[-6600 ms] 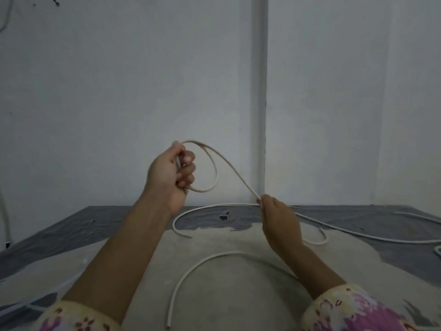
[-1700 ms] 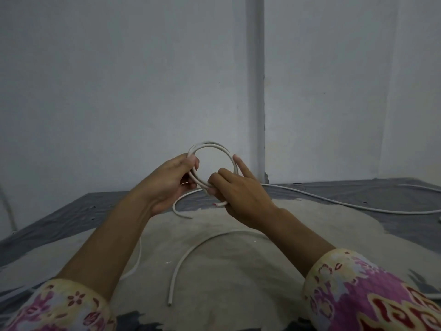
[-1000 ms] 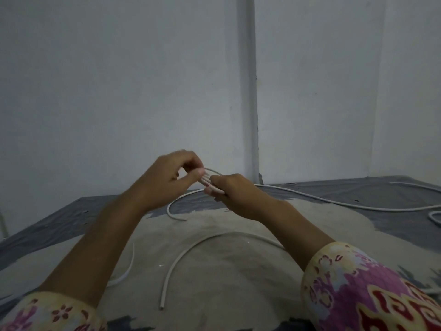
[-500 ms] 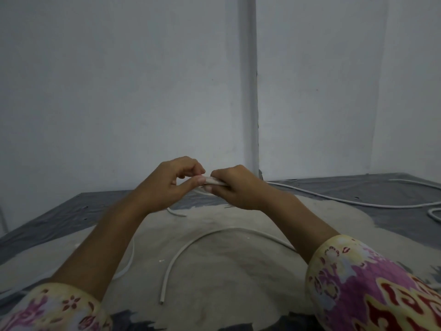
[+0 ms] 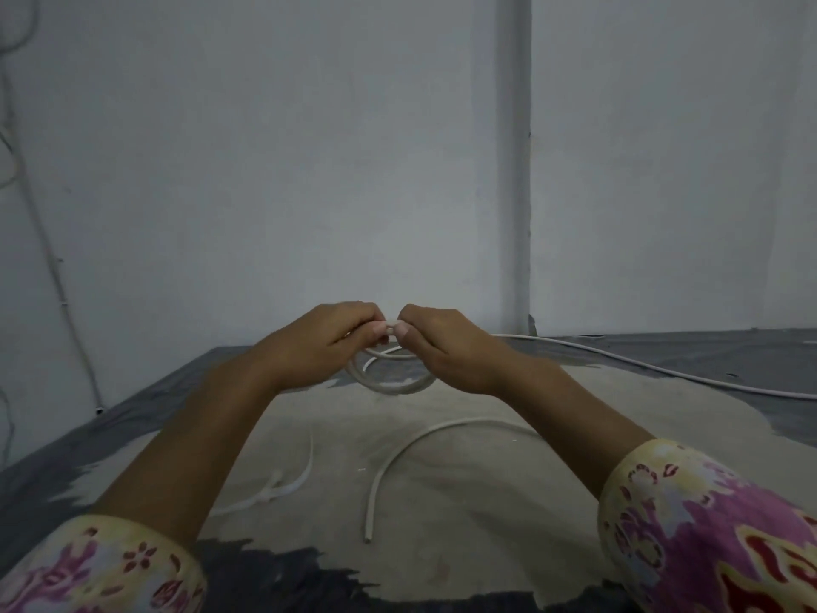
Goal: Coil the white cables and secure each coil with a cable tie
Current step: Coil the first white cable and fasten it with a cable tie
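Coil (image 5: 389, 382) – pinched between both hands

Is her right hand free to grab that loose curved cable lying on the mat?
Probably not yet: the right hand and left hand both pinch the coil. The curved cable lies unobstructed below.

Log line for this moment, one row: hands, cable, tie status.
left hand: pinches coil top | right hand: pinches coil top | white cable coil: hangs below both hands | cable tie: not discernible
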`<state>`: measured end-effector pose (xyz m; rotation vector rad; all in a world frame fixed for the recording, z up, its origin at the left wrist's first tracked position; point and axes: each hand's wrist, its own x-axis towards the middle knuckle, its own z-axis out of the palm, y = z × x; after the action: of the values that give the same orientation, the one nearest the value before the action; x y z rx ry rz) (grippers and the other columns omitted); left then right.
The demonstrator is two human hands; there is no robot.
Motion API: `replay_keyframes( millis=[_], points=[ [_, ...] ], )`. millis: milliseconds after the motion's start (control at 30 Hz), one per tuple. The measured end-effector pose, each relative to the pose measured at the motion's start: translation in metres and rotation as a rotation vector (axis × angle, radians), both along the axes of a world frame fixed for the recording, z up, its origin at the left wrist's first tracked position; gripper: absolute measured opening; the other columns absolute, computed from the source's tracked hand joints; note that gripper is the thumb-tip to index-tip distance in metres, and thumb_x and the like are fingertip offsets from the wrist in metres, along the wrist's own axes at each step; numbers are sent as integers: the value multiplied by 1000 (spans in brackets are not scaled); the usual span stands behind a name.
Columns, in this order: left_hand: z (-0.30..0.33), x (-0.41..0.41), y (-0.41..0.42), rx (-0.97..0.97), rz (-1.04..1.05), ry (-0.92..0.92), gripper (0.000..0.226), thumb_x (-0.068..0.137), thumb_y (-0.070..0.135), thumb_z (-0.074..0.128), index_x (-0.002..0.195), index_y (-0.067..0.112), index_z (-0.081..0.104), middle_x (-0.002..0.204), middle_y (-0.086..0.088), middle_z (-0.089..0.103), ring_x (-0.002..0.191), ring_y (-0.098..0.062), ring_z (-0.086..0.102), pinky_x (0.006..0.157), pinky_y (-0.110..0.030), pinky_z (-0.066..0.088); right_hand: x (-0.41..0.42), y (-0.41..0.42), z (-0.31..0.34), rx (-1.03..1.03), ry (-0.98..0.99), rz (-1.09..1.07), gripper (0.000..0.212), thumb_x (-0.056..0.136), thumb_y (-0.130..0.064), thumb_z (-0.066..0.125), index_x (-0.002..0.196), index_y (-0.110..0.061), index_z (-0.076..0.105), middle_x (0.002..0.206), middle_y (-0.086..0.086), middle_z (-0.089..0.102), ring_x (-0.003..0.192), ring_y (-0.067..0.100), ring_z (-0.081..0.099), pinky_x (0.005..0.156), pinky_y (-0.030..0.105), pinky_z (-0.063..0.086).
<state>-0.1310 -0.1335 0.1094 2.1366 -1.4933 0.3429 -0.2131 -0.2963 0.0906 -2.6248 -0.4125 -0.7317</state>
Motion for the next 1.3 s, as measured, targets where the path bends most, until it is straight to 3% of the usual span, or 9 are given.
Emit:
replay_keyframes(
  millis=[200,300,467,567,767,1000,1133,1233,1300],
  points=[
    [-11,7,35,-95,68,-25,35,96,44,29,79,20,49,68,9,51,61,-9,45,59,-22,34,20,31,4,-42,-70,17,29,99,-29,34,91,-5,49,82,5,45,71,19,38,59,28,22],
    [-28,13,42,-215,76,-58,29,90,50,27,75,30,42,63,6,45,59,-9,42,54,-21,30,28,41,-4,19,-130,10,25,98,-26,41,99,-3,51,91,6,44,79,20,41,63,25,25],
    [-42,23,46,-398,199,-152,28,93,32,28,79,14,44,60,5,41,53,-9,36,51,-19,30,28,55,-37,255,-472,-93,18,82,-4,60,98,1,52,94,5,44,78,15,43,68,14,36],
    [-46,30,49,-436,252,-118,23,98,22,33,79,15,45,59,5,42,53,-10,38,48,-19,26,28,63,-56,162,-281,-20,9,77,-1,56,85,-4,61,80,8,55,68,13,46,65,22,35],
    [-51,33,52,-438,235,-17,22,97,19,39,83,14,54,61,6,49,52,-2,45,50,-13,33,36,81,-76,-134,150,171,24,86,-6,60,107,-11,70,104,13,59,89,24,60,82,28,47],
    [-50,34,53,-471,202,67,23,96,24,42,85,17,61,68,-20,56,56,-17,40,52,-26,30,32,74,-67,-106,79,222,13,85,-7,60,94,-6,69,95,12,63,81,20,60,73,22,44],
    [-49,30,46,-484,170,105,24,96,24,43,81,17,61,56,-2,40,48,-8,32,46,-17,22,10,49,-26,128,-37,184,11,81,-15,59,83,-9,67,80,-1,62,70,8,58,66,12,45],
    [-50,26,37,-488,182,115,26,96,23,43,81,13,61,53,1,35,44,-8,31,42,-17,21,-10,28,-3,183,-61,145,7,78,-22,54,73,-21,58,71,-6,58,65,5,55,64,20,44],
    [-49,22,32,-490,191,133,27,96,23,42,82,11,61,51,2,33,42,-8,32,42,-17,21,-17,16,3,275,-92,134,15,81,-20,48,72,-12,56,71,5,62,65,9,58,66,29,48]
  ],
)
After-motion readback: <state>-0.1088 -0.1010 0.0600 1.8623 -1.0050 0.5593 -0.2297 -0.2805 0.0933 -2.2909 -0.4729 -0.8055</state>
